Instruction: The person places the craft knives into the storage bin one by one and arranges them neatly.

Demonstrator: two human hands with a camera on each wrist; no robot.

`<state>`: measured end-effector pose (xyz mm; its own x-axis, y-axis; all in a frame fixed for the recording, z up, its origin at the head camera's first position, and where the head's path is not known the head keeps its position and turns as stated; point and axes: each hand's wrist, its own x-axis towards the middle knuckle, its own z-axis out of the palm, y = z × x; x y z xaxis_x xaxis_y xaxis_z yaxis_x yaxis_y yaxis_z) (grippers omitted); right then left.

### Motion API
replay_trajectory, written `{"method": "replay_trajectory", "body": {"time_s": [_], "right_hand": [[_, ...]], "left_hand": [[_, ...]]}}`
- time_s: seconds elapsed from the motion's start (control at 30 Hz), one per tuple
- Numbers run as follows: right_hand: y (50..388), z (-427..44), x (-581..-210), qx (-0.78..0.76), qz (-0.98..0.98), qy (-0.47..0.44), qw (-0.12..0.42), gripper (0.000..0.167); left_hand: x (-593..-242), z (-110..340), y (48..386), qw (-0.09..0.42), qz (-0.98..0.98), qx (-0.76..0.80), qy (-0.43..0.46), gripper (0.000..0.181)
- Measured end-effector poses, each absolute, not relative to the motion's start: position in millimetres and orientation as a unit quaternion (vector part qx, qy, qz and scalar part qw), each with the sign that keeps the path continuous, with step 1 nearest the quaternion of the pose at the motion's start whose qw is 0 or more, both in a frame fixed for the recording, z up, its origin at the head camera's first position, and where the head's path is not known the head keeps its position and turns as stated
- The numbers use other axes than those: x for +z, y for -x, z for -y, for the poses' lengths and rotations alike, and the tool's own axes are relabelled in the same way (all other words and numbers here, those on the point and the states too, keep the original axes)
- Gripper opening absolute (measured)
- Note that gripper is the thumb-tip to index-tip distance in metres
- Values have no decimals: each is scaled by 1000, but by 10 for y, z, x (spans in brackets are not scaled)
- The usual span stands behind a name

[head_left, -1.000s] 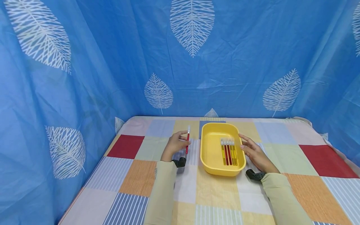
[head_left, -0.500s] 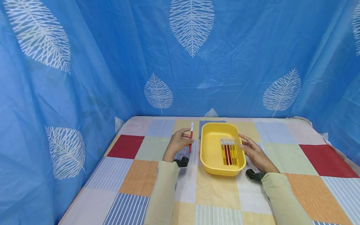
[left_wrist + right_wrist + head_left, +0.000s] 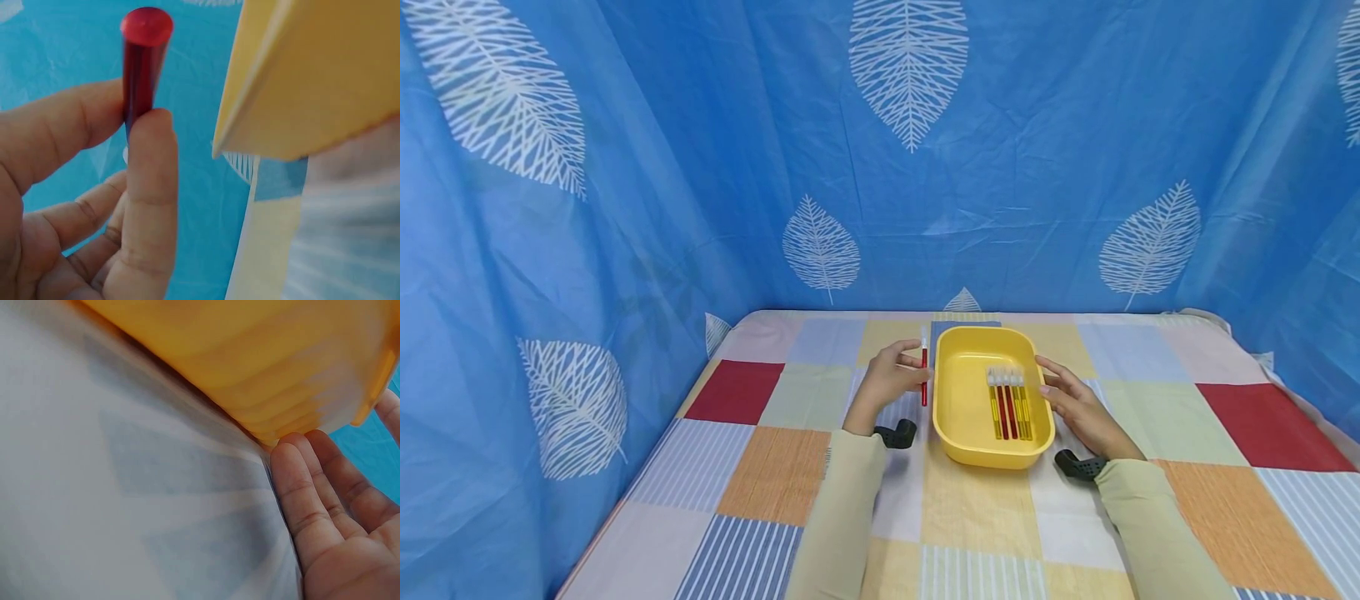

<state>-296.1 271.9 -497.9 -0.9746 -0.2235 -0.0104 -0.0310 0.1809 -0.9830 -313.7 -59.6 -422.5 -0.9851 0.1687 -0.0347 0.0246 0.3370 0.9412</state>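
Note:
Between thumb and fingers, my left hand pinches a red-handled paintbrush upright, its pale tip up. In the left wrist view the red handle's round end faces the camera, close to the tray's wall. Just right of this brush stands a yellow tray on the table. Inside it, along the right side, lie several paintbrushes with yellow and red handles, side by side, pale tips away from me. My right hand touches the tray's right side with mostly straight fingers against its outer wall.
A patchwork cloth covers the table. Behind it and at the left hangs a blue curtain with white leaf prints. Each wrist carries a black device below the hand.
My left hand has moved right with the red paintbrush, bringing it close to the tray's left edge. The right hand, the tray and the brushes inside it stay in place.

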Motion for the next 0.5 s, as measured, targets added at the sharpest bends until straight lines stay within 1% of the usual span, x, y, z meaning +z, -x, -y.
{"method": "replay_trajectory", "body": {"time_s": [0.3, 0.5], "right_hand": [[2960, -2732, -4989, -657, -744, 106, 63, 67], [2956, -2721, -4989, -656, -746, 100, 66, 67]], "left_hand": [[-4222, 434, 3128, 74, -818, 569, -49, 62], [-4214, 365, 3095, 82, -818, 568, -47, 63]]}}
